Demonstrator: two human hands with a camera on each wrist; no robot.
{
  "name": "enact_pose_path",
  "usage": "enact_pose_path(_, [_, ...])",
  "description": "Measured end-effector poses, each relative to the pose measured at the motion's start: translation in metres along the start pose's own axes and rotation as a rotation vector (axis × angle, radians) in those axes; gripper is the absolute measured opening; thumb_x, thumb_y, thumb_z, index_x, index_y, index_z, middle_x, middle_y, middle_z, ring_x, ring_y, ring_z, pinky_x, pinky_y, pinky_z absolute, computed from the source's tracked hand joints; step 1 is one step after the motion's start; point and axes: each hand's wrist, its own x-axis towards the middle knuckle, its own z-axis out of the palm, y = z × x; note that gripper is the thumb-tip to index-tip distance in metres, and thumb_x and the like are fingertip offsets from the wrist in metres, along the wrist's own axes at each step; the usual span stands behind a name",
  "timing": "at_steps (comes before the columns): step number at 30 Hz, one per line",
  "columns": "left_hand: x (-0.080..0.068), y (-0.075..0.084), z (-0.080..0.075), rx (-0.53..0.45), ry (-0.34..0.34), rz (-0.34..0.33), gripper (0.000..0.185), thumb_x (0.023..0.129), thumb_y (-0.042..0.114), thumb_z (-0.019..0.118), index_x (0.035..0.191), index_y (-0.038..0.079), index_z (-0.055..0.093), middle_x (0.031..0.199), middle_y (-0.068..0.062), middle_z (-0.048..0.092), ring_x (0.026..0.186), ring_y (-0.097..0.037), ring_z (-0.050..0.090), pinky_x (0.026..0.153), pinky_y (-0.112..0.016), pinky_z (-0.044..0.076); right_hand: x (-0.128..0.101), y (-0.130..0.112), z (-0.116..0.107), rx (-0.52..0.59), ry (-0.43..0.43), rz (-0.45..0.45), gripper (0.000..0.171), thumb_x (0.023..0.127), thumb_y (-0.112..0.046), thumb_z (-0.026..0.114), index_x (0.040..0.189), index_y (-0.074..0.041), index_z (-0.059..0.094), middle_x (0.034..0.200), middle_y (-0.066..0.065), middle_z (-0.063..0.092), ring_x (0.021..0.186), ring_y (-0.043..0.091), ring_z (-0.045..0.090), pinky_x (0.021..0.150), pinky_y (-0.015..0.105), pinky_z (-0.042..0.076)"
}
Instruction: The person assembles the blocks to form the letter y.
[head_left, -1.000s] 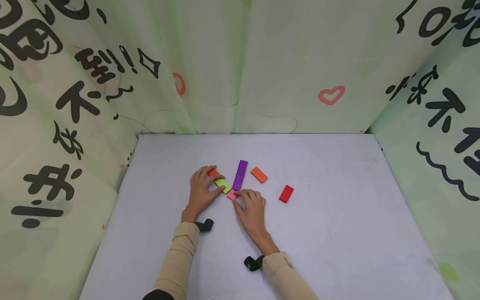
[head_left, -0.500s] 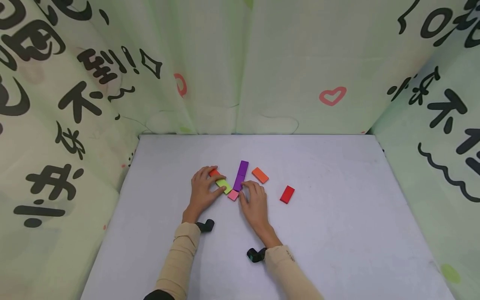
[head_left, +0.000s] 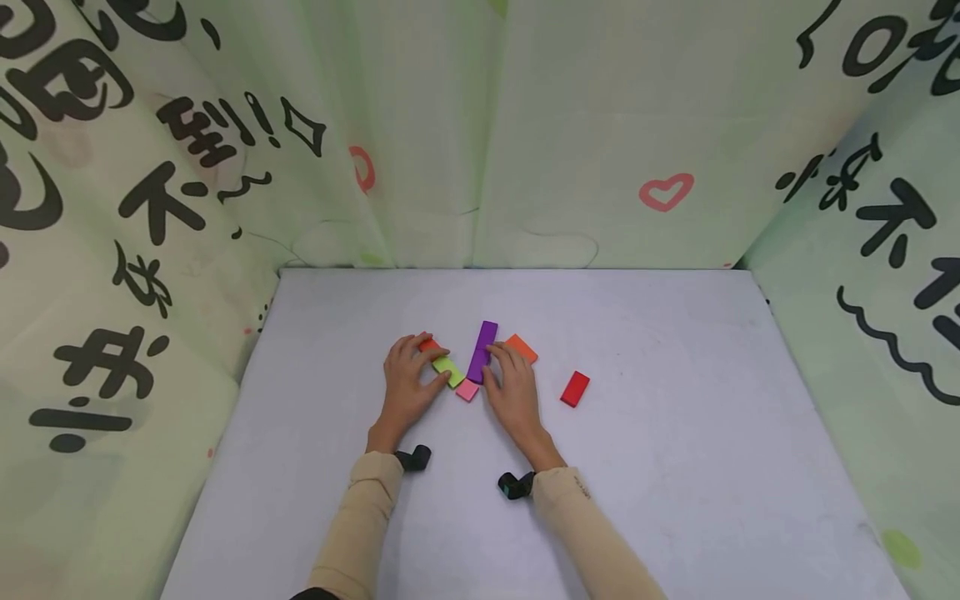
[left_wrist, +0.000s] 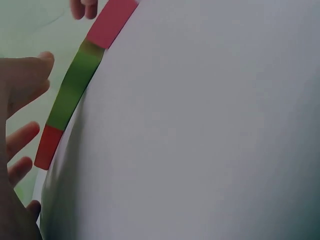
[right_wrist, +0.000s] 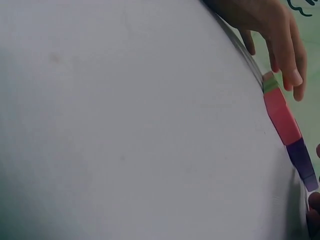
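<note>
On the white table my left hand (head_left: 408,379) rests its fingers by an orange-red block (head_left: 429,344) and a lime green block (head_left: 450,372), with the thumb at the green one's lower side. A pink block (head_left: 467,390) follows at the green block's lower end. From there two purple blocks (head_left: 481,354) run upward in one line. My right hand (head_left: 513,396) has its fingertips right at the purple blocks' right edge. In the right wrist view the pink block (right_wrist: 282,116) and a purple block (right_wrist: 301,161) adjoin, with right fingertips (right_wrist: 314,202) beside them.
An orange block (head_left: 522,348) lies just beyond the right hand's fingers, partly covered by them. Farther right lies a red block (head_left: 575,389). A pale green printed curtain (head_left: 562,150) surrounds the table (head_left: 660,467) at the back and sides.
My right hand has moved up from the pink block along the right side of the purple blocks, now overlapping the orange block. My left hand stays by the green block.
</note>
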Motion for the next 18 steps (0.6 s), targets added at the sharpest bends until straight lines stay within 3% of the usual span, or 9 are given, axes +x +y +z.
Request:
enact_pose_path(9, [-0.015, 0.019, 0.005, 0.017, 0.019, -0.024, 0.04, 0.083, 0.036, 0.076, 0.12, 0.024, 0.066, 0.141, -0.009, 0.048, 0.137, -0.032, 0.031, 0.109, -0.059, 0.024, 0.01, 0.0, 0.001, -0.034, -0.057, 0.027, 0.042, 0.098, -0.021, 0.06, 0.138, -0.011, 0.055, 0.146, 0.007, 0.052, 0.13, 0.027, 0.052, 0.109, 0.043, 0.043])
enact_pose_path(18, [-0.026, 0.026, 0.012, 0.088, -0.005, -0.042, 0.038, 0.085, 0.041, 0.075, 0.117, 0.024, 0.065, 0.144, -0.005, 0.045, 0.138, -0.029, 0.03, 0.114, -0.056, 0.02, 0.014, -0.002, 0.002, -0.057, -0.073, 0.032, 0.041, 0.099, -0.023, 0.058, 0.138, -0.01, 0.056, 0.149, 0.007, 0.05, 0.127, 0.027, 0.053, 0.106, 0.041, 0.046])
